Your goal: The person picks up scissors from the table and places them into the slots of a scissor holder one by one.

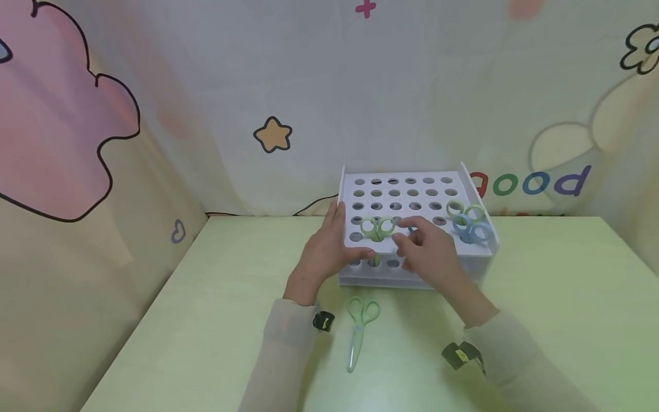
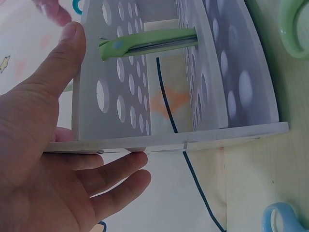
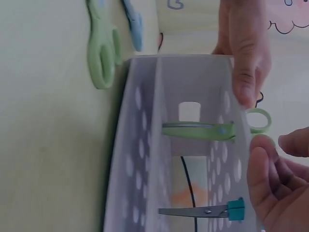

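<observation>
A white rack (image 1: 404,246) with rows of round holes stands at the back of the table. My left hand (image 1: 326,243) holds its front left corner, thumb on the top edge and fingers along the side wall. Green scissors (image 1: 378,229) hang blades-down through the top plate, handles above. Just right of those handles is my right hand (image 1: 427,249), its thumb and forefinger apart with nothing between them. Teal-handled scissors (image 3: 236,210) hang in the rack too, mostly hidden by this hand in the head view.
On the rack's right side sit another green pair (image 1: 475,213) and a blue pair (image 1: 480,232) of scissors. Light green scissors (image 1: 357,329) lie on the table before the rack. Blue scissors (image 2: 282,217) lie left of it. Behind hangs a printed cloth (image 1: 401,91).
</observation>
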A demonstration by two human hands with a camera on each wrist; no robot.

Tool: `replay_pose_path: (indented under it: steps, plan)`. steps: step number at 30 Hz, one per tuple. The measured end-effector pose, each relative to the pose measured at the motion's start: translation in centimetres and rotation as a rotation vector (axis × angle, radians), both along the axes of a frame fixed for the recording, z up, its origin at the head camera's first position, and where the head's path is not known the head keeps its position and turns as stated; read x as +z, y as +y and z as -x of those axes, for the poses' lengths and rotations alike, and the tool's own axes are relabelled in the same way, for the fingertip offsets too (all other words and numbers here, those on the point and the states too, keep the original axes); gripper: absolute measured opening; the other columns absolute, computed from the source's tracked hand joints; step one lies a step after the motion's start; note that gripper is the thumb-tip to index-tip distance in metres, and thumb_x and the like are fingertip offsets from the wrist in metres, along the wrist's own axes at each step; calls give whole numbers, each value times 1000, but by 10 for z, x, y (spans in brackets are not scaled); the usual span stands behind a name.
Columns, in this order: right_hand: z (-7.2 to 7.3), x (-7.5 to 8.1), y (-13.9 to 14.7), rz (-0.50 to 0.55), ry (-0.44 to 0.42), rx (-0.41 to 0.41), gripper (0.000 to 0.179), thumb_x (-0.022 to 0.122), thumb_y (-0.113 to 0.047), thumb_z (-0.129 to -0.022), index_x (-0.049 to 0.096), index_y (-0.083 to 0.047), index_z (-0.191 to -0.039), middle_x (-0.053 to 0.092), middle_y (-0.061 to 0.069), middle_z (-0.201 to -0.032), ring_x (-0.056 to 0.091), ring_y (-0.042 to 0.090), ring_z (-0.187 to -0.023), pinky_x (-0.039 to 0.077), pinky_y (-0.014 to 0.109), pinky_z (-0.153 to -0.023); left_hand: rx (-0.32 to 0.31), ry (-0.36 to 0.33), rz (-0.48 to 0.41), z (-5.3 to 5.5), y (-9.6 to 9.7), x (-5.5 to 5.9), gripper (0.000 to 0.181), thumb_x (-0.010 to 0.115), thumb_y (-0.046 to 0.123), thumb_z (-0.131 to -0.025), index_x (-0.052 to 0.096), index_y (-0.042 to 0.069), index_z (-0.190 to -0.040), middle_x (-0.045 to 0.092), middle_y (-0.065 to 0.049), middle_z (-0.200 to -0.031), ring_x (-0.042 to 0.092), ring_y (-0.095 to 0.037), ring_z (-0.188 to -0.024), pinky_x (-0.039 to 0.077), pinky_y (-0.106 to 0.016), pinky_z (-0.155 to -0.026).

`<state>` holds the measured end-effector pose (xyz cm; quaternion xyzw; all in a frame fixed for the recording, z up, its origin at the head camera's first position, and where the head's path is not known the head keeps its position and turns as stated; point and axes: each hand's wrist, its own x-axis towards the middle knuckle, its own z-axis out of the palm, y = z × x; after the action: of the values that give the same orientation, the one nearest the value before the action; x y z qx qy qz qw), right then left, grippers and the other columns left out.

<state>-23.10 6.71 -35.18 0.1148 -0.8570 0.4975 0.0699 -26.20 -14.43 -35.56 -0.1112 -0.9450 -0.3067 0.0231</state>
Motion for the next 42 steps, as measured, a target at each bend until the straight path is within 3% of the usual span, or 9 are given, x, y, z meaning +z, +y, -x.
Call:
replay_pose_path:
  steps: [4, 6, 11, 16, 23, 27, 31, 35, 42]
  plan:
    - [-9, -11, 0, 34, 56, 22, 10, 61, -14, -100, 65, -6, -104, 64, 10, -71, 59, 21, -57, 47, 29, -52, -2, 0, -10, 0, 1, 3, 125, 87, 48, -76, 6, 9, -163, -2, -4, -170, 48, -28, -128, 46, -43, -97]
    - [-13, -19, -1, 55, 57, 54, 9, 61, -13, -100, 65, -5, -102, 61, 7, -68, 57, 21, -58, 46, 28, -52, -1, -2, -10, 0, 1, 3, 125, 87, 48, -76, 5, 9, -163, -3, -5, -170, 47, -28, -131, 45, -44, -98]
    - [-18, -44, -6, 33, -43, 145, 7, 61, -10, -100, 65, -4, -102, 59, 3, -68, 57, 20, -60, 47, 29, -54, 7, -14, -4, -1, 1, 2, 126, 87, 49, -76, 4, 10, -163, -3, -5, -170, 46, -28, -132, 44, -43, -99]
    - [-19, -60, -9, -1, -136, 186, 10, 62, -9, -99, 68, -6, -106, 61, 3, -72, 57, 21, -62, 48, 32, -56, 3, -7, -1, -1, 1, 1, 126, 87, 49, -76, 4, 10, -163, -3, -5, -170, 45, -28, -133, 45, -44, -98]
    - [-18, -74, -9, -213, -43, 251, 32, 72, -17, -94, 69, -8, -124, 59, -5, -78, 53, 16, -71, 46, 33, -64, -9, 6, 9, -2, 0, 2, 127, 85, 52, -76, 4, 9, -163, -3, -3, -170, 35, -25, -143, 39, -44, -106]
    - [-18, -84, -9, -252, -29, 318, 48, 78, -19, -90, 64, -1, -131, 59, -7, -77, 53, 12, -70, 47, 31, -65, -10, 0, 13, -3, 0, 2, 127, 85, 53, -76, 3, 9, -163, -4, -1, -170, 36, -24, -142, 39, -43, -107]
    - [-19, -91, -13, -288, -39, 326, 57, 83, -22, -85, 62, -2, -134, 55, -6, -76, 51, 12, -71, 45, 33, -66, -5, 0, 15, -3, -1, 2, 126, 85, 52, -77, 3, 9, -163, -4, 0, -170, 39, -24, -138, 39, -42, -106]
    - [-20, -94, -16, -325, -49, 297, 58, 85, -25, -83, 64, -6, -133, 52, -5, -75, 48, 14, -71, 42, 34, -67, -13, 8, 5, -3, -2, 3, 126, 86, 51, -77, 4, 8, -163, -3, -1, -170, 41, -25, -137, 40, -43, -105]
    - [-20, -95, -18, -386, -15, 350, 39, 86, -24, -80, 69, -13, -113, 50, -7, -70, 46, 12, -66, 40, 33, -63, -23, 6, -23, -1, -1, 1, 126, 86, 49, -77, 3, 8, -163, -3, -2, -170, 39, -25, -139, 40, -44, -105]
